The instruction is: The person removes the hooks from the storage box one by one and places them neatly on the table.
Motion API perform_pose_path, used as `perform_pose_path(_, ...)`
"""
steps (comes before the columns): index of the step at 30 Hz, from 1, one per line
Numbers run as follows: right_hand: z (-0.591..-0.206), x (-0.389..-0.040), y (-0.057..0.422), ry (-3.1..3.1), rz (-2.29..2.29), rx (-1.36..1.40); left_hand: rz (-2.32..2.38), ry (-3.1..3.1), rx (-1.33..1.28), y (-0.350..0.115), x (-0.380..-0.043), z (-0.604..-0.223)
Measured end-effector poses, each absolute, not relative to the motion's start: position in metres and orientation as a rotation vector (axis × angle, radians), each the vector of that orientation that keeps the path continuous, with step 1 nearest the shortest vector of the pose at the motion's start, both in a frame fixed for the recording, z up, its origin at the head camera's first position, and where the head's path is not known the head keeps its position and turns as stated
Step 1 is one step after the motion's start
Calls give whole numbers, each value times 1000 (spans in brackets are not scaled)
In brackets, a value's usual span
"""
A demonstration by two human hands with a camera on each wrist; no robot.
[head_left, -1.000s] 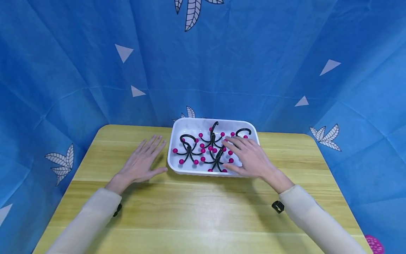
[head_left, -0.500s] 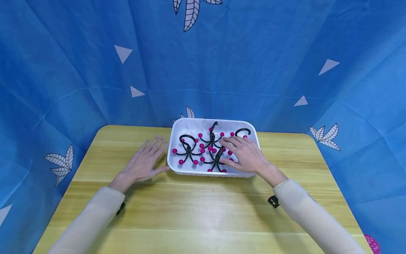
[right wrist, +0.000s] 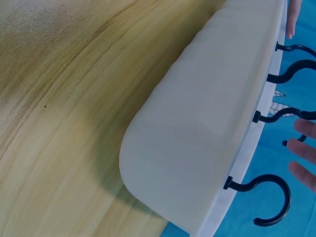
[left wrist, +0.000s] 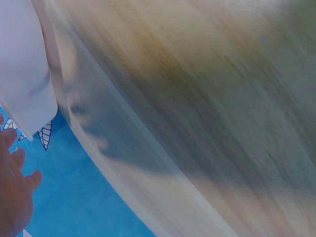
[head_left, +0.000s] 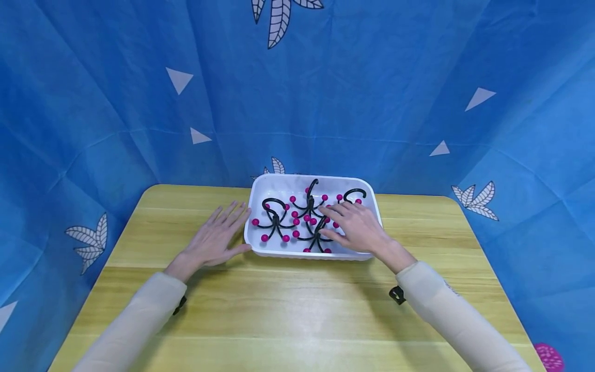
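Note:
A white tray (head_left: pixel 307 255) stands at the back of the table. In it lie several black hooks with curved legs tipped by pink balls: a left one (head_left: pixel 276 220), a back-middle one (head_left: pixel 310 204), a front one (head_left: pixel 317 236) and a partly hidden right one (head_left: pixel 355 191). My left hand (head_left: pixel 214 237) has its fingers spread beside the tray's left end, the thumb at the front-left corner; whether it touches is unclear. Over the tray's right part hovers my right hand (head_left: pixel 360 227), fingers and thumb apart around the front hook's stem. In the right wrist view its fingers (right wrist: pixel 302 148) look loosely extended.
The tray rests on a light wooden table (head_left: pixel 288 310) with rounded back corners. A blue curtain (head_left: pixel 381 88) with leaf and triangle prints hangs right behind the table's back edge and along both sides.
My right hand has moved a little left towards the front hook's stem. My left hand has shifted slightly right, closer to the tray. Tray and hooks stay in place.

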State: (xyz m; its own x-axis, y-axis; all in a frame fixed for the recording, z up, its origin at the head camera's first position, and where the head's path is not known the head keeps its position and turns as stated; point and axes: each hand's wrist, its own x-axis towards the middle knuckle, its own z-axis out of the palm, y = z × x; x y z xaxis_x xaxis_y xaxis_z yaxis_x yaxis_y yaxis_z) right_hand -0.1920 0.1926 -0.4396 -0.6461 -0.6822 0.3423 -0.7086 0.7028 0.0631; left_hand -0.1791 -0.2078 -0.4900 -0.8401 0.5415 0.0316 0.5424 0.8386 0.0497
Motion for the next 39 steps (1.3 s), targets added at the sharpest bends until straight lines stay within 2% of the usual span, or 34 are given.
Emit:
perform_pose_path(24, -441, -191, 187, -2452, 102, 1012, -48, -2988, -883, -203, -181, -494)
perform_pose_path(39, -440, -193, 181, -2369, 220, 1075, -54, -3026, -869, -202, -181, -491)
